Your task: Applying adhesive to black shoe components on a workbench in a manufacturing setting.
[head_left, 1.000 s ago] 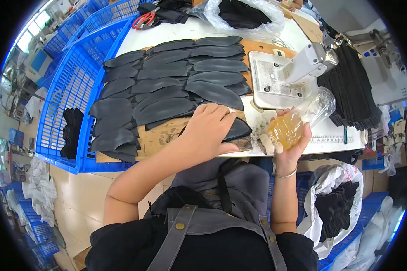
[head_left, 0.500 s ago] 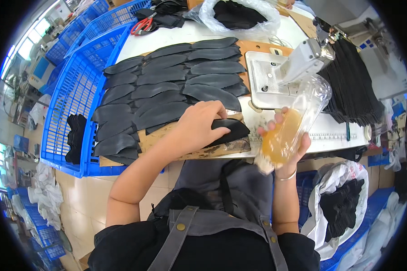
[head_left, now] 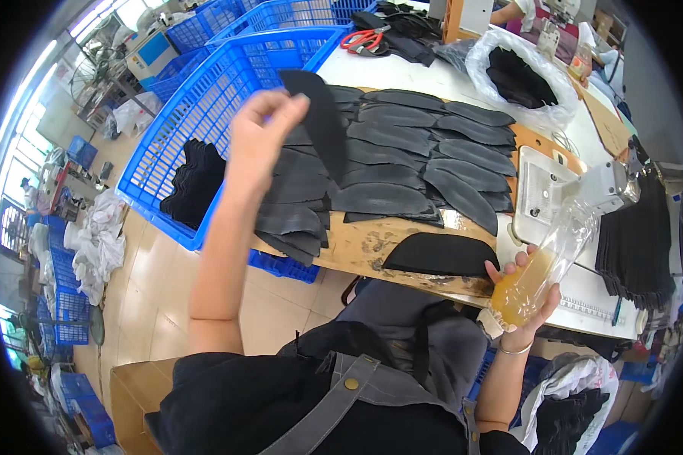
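Note:
My left hand (head_left: 262, 133) is raised over the left end of the table, pinching one flat, curved black piece (head_left: 319, 125) between thumb and fingers. My right hand (head_left: 535, 303) grips a see-through plastic bottle (head_left: 539, 273) tilted neck down, with yellow liquid inside and pale, whitish material around its mouth. Just left of my right fingertips, another black piece (head_left: 440, 253) lies flat on the stained wooden board (head_left: 357, 246). Behind it, rows of overlapping dark grey curved pieces (head_left: 387, 171) cover the board.
At the left stands a blue plastic crate (head_left: 148, 163) with a black stack (head_left: 193, 182) in it. Red-handled scissors (head_left: 364, 40) and a plastic bag (head_left: 482, 57) of black pieces sit at the back. A white machine (head_left: 599, 186) stands right, near hanging black strips (head_left: 636, 235). Another person's arm (head_left: 507, 14) shows far off.
My left hand has lifted away from the board's front edge to the upper left, now with a black piece in it. The bottle stays in my right hand. The view has swung left.

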Motion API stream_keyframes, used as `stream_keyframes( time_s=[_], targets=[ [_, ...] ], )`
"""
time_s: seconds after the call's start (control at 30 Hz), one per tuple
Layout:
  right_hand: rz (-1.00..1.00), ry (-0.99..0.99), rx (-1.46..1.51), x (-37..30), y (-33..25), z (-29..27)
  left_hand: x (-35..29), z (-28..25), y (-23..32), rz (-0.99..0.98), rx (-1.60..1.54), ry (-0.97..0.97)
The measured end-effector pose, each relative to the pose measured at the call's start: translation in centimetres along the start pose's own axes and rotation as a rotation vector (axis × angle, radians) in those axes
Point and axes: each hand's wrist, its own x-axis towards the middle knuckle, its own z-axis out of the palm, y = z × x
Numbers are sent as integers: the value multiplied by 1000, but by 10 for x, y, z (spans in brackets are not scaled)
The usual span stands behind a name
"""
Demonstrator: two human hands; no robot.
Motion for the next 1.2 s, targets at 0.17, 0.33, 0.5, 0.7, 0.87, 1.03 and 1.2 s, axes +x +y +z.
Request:
stream_keyframes(
  time_s=[0.17, 0.33, 0.5, 0.7, 0.87, 1.03, 1.2],
  targets=[
    [-13, 3, 38, 1, 0, 1, 73, -10, -26, 799, 751, 341],
    [-8, 11, 30, 2, 0, -4, 89, 22, -102, 816, 974, -92],
    [16, 3, 44, 5, -1, -5, 91, 19, -117, 579, 878, -274],
    [16, -14, 69, 3, -3, -5, 97, 22, -96, 195, 1011, -400],
    [25, -5, 82, 1, -2, -6, 89, 13, -84, 196, 1083, -401],
    [-51, -23, 58, 0, -3, -1, 14, 25, -3, 773, 754, -204],
    [-280, 28, -294, 13, 4, 62, -120, 36, -3, 733, 475, -562]
  ],
)
